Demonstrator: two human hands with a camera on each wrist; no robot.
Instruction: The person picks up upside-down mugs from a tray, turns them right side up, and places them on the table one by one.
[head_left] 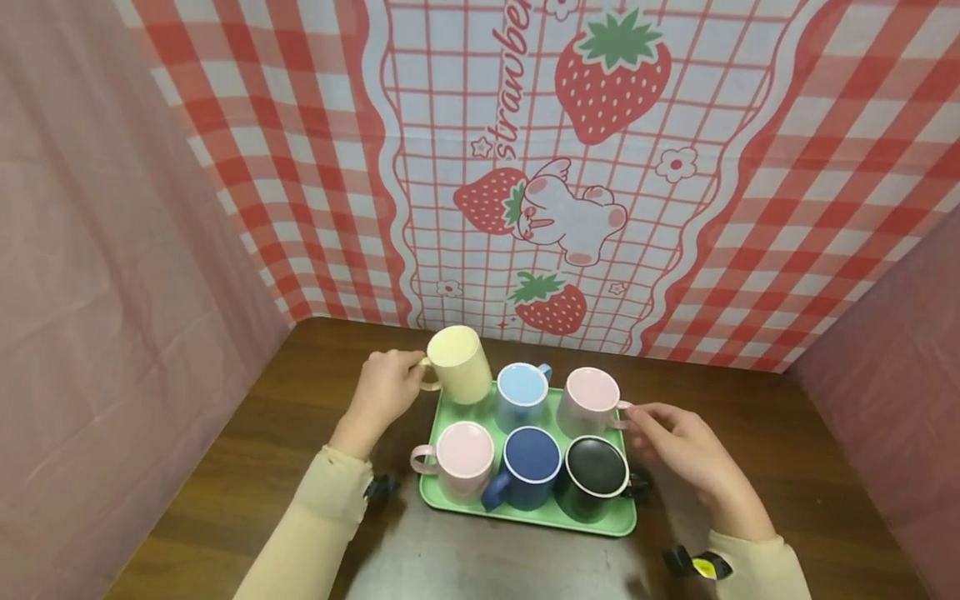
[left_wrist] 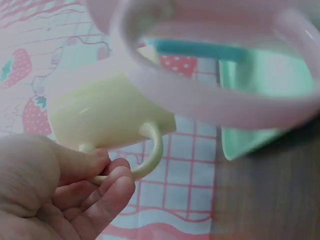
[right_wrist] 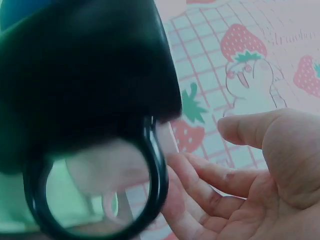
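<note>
My left hand [head_left: 384, 385] pinches the handle of a pale yellow mug [head_left: 467, 377] between thumb and fingers, over the back left corner of a green tray [head_left: 618, 522]. The yellow mug's rim is higher in the head view than those of its neighbours. At the back right, my right hand [head_left: 686, 446] has its fingertips right at the handle of a pink mug [head_left: 588, 415]. In the right wrist view its thumb stands apart from the fingers, and a black mug [right_wrist: 90, 70] partly hides the pink one.
Also on the tray are a light blue mug [head_left: 521, 407] at the back middle, another pink mug [head_left: 465, 458] at front left and a dark blue mug [head_left: 531, 467] at front middle. The brown table [head_left: 255, 467] meets a strawberry-print cloth [head_left: 442, 225] behind; pink curtains hang at both sides.
</note>
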